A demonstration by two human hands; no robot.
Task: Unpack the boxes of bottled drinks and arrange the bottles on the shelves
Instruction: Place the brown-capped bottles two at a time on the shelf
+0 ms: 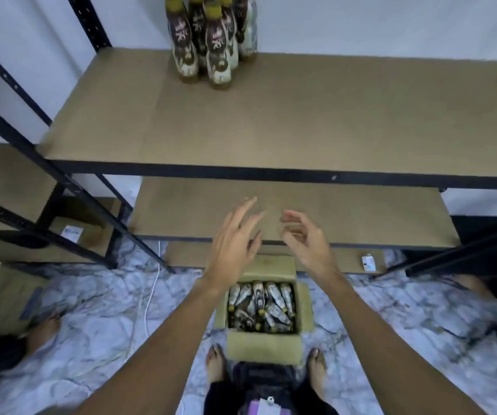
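On the floor between the person's feet: one open cardboard box [263, 342], flaps out, bottles [260, 305] packed inside, most lying tilted with no common direction. Upper shelf [301, 121]: a small cluster of upright bottles [211, 43] at the back. Left hand [235, 238] and right hand [304, 238]: both empty, fingers spread, raised above the box's far edge. Box contents lie below and nearer the body; neither hand clearly closer.
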